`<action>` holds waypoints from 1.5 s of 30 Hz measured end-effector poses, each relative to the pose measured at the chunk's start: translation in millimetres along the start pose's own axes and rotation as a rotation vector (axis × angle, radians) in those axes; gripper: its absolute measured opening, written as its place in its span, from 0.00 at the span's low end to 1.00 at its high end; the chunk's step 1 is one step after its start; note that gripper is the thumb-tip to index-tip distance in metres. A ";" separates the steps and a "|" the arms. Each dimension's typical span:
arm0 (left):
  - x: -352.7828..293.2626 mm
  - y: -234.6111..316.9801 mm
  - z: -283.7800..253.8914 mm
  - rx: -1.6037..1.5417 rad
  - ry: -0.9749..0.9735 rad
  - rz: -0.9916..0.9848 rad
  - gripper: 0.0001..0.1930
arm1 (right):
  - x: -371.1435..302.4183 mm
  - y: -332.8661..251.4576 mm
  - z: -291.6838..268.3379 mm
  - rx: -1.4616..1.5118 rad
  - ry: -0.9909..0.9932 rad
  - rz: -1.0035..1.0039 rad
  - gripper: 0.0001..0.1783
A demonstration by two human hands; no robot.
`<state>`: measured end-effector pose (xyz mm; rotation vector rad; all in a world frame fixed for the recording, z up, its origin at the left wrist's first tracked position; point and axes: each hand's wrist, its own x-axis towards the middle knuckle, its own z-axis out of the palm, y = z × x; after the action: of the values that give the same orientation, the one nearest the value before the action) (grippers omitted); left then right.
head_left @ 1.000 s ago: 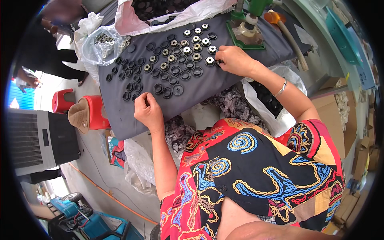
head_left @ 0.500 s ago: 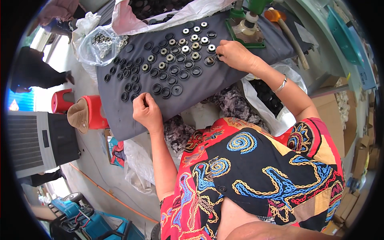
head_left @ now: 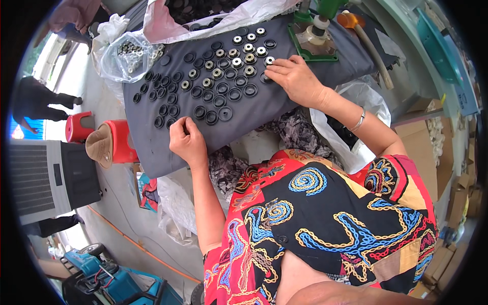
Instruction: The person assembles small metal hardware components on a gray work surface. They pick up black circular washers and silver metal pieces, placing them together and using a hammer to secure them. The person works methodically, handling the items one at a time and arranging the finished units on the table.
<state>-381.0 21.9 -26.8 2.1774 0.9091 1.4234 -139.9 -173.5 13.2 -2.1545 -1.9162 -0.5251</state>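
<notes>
Rows of black plastic rings [head_left: 221, 87] lie on a grey cloth-covered table [head_left: 147, 145]. Several hold shiny metal bearings [head_left: 237, 62] at their centres. My right hand [head_left: 295, 81] reaches over the right end of the rows, fingers bent down around a black ring [head_left: 263, 78] that they mostly hide. Close to the front edge, my left hand [head_left: 188, 143] rests on the cloth with thumb and fingers curled together, just beside the nearest black rings [head_left: 171, 122]. Anything inside that curl is hidden.
A green press base [head_left: 316, 53] stands at the far right beside an orange-headed mallet [head_left: 373, 56]. Behind the rows is a white sack [head_left: 152, 25] of black parts. A clear bag [head_left: 127, 63] of small metal parts sits left. Another white sack [head_left: 373, 101] is below the table's right edge.
My right hand has shifted left and nearer, from the row's outer end onto the neighbouring ring. My left hand is almost still. In the background, a person at the left has moved.
</notes>
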 end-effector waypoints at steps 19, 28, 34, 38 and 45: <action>-0.8 6.2 -13.2 0.031 -0.058 -0.079 0.01 | 7.8 -23.0 -13.6 -0.256 -0.058 -0.202 0.21; -2.2 5.6 -10.8 -0.022 -0.021 -0.056 0.01 | -0.7 -24.1 -6.9 -0.231 0.027 -0.134 0.20; -2.0 4.2 -8.8 -0.023 -0.021 -0.055 0.01 | -1.7 -16.6 -4.9 -0.193 0.057 -0.114 0.20; -0.3 0.6 -5.0 -0.004 -0.033 -0.058 0.00 | -1.3 -1.1 -18.4 -0.147 0.156 0.001 0.19; -3.3 -6.6 -6.9 0.061 -0.038 -0.072 0.02 | -58.5 131.0 -36.4 -0.157 0.292 0.647 0.14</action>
<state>-390.2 24.1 -30.3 2.1843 1.0189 1.3330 -20.3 -258.3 33.4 -2.4479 -0.9768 -0.8074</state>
